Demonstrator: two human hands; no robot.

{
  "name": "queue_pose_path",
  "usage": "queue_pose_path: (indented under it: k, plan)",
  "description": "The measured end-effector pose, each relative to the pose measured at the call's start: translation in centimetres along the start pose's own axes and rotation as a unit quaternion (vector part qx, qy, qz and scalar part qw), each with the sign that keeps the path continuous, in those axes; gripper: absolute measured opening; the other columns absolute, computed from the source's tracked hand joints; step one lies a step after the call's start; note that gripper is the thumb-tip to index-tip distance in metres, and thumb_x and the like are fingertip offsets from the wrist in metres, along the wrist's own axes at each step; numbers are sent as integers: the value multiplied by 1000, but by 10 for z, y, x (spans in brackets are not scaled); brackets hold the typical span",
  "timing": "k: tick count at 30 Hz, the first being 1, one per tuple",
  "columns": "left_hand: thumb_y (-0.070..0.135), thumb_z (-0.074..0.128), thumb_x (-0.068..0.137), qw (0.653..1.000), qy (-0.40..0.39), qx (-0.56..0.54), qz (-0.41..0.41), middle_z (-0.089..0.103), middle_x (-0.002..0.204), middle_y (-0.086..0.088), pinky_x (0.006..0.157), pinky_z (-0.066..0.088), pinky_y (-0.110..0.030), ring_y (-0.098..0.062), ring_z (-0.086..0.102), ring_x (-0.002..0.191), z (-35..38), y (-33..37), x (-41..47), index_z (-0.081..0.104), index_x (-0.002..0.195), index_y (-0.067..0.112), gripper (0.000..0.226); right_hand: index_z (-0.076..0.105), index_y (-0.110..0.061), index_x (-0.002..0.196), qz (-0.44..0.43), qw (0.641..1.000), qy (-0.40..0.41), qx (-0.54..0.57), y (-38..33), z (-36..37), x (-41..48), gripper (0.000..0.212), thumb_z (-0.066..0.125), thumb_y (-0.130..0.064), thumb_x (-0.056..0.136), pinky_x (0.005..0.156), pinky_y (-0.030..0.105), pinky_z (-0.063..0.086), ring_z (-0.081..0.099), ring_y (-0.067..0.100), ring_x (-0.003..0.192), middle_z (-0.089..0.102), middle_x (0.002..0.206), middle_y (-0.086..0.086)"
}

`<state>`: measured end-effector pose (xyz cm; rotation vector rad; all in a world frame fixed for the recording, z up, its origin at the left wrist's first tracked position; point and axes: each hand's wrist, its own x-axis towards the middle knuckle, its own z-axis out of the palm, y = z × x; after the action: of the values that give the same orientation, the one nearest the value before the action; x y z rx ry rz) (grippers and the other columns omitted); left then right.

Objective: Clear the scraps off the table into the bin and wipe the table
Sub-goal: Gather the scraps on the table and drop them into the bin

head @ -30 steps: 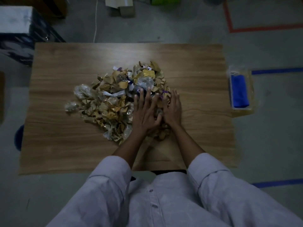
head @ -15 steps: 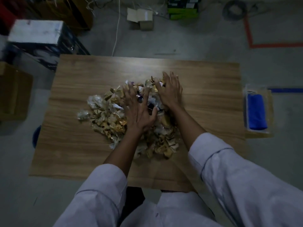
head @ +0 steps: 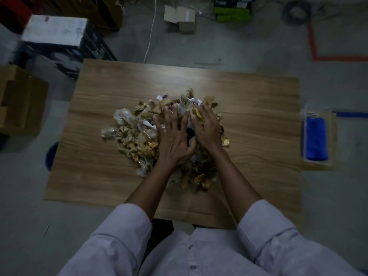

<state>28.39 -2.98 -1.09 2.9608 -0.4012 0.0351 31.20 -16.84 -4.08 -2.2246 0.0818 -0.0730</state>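
The rectangular wood-grain table (head: 258, 108) carries a crumpled pile of gold, tan and clear scraps (head: 137, 136) at its centre. The left hand (head: 173, 142) and right hand (head: 208, 132) press on the pile, fingers spread wide, gripping nothing.

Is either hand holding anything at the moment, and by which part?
Nothing held: left hand and right hand press spread-fingered on the crumpled gold-and-white scrap pile.
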Motion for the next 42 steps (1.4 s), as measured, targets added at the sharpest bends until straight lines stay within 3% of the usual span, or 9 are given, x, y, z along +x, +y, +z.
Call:
queue_pose_path:
  k: [5, 12, 18, 21, 23, 26, 33, 39, 42]
  plan:
    - [65, 40, 97, 991, -97, 47, 73, -14, 170, -17, 119, -4, -71, -37, -20, 155, 10, -15, -11, -5, 164, 15, 95, 22, -10, 163, -13, 981, -182, -62, -3, 5, -22, 77, 60, -21, 97, 119, 53, 32, 29, 32, 153, 28, 167, 13]
    - [45, 42, 92, 991, 9, -133, 27, 6, 172, -13, 124, 0, -64, -31, -1, 159, -46, -15, -37, 19, 163, 17, 80, 36, -21, 159, -29, 996, -57, -54, -37, -24, -45, 75, 52, -55, 94, 118, 52, 33, 31, 29, 152, 26, 168, 5]
    - [50, 53, 89, 942, 87, -277, -170, 29, 165, -8, 125, 6, -46, -31, 15, 156, -49, -40, -80, 35, 157, 19, 77, 34, -29, 158, -36, 995, -71, -58, -65, -16, -66, 76, 65, -56, 95, 119, 62, 28, 20, 28, 156, 13, 172, 3]
    - [52, 59, 93, 877, 84, -366, -299, 21, 168, -12, 114, 6, -27, -30, 15, 155, -64, -55, -77, 33, 159, 21, 77, 17, -35, 163, -26, 992, -121, -38, -83, -9, -67, 90, 64, -63, 92, 122, 63, 18, 2, 26, 158, -10, 172, -3]
    - [49, 60, 97, 867, 43, -380, -321, 9, 171, -10, 120, 8, -35, -27, 7, 157, -70, -70, -70, 28, 161, 27, 75, 7, -39, 164, -27, 987, -150, -45, -95, -3, -66, 99, 64, -68, 88, 123, 64, 9, -8, 26, 158, -21, 170, -3]
    - [68, 47, 93, 924, -21, -295, -243, 6, 172, -3, 123, 7, -62, -32, 0, 158, -65, -95, -53, 24, 161, 37, 78, 0, -44, 162, -9, 984, -162, -70, -110, 14, -67, 113, 60, -81, 74, 121, 63, -2, -15, 29, 157, -29, 167, -1]
    - [57, 49, 98, 955, -53, -272, -101, 20, 170, -2, 122, 14, -63, -32, 11, 156, -76, -119, -6, 35, 156, 39, 62, -8, -41, 162, 34, 990, -81, -112, -119, 54, -94, 131, 83, -65, 71, 124, 60, -9, -38, 21, 149, -42, 161, -1]
    - [65, 47, 93, 960, -107, -260, 3, 14, 171, 4, 119, 9, -68, -32, 7, 157, -56, -129, 21, 32, 155, 45, 67, -5, -36, 163, 79, 993, 24, -90, -117, 88, -117, 133, 86, -60, 70, 124, 51, -5, -30, 26, 154, -33, 166, 5]
    - [74, 31, 88, 958, -155, -238, 30, 29, 166, 1, 120, 20, -62, -32, 20, 153, -36, -136, 15, 36, 155, 39, 76, -2, -35, 164, 124, 990, 59, -23, -113, 107, -122, 126, 89, -33, 77, 122, 44, 10, -30, 23, 154, -34, 166, 3]
